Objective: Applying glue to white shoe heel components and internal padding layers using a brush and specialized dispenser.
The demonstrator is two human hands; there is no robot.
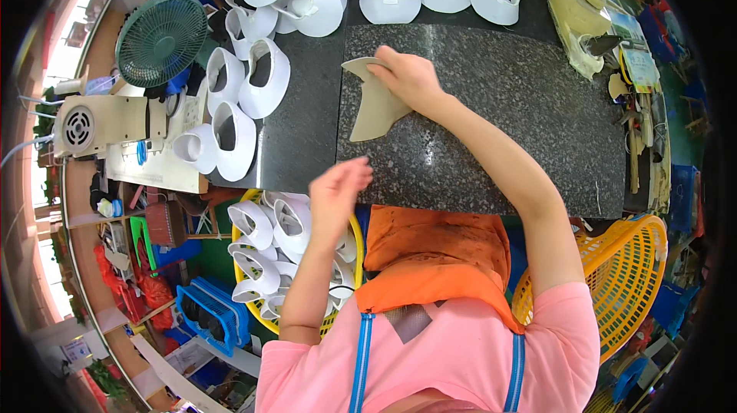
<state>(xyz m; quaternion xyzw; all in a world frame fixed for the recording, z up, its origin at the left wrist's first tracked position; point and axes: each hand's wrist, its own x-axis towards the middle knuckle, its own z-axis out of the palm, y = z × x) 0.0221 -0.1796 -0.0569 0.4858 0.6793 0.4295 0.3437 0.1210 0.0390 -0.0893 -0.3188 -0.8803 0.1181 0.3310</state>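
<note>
apron: orange apron [437, 290] w/ dark smudges, blue straps [361, 359] over my pink shirt [453, 336].
basket, l side: yellow basket [236, 246] next to me, heaped w/ white visor-shaped pcs [259, 271].
basket, r side: lattice basket [626, 282], also yellow, tilted, by the near r corner of the surface.
l grip: my left grip [335, 188] is up around the near edge, fingers half curled, bit blurred; can't tell if the tips meet, no pc seen in it.
r grip: my right grip [411, 80] reaches further out, thumb & fingers pinching the top end of the tan pc.
tan pc: curved tan pc [374, 110], over the surface, l of its middle, wide end toward me; can't tell if it touches down.
surface: dark speckled stone surface [507, 121], plain black strip along l & far sides.
white rings: open white rings [266, 104] in a cluster on the l, more along the far edge.
machine: beige machine [115, 120] w/ round vent, far l.
fan: green fan [163, 41], behind it.
far r: cream device [572, 21] at the corner.
</note>
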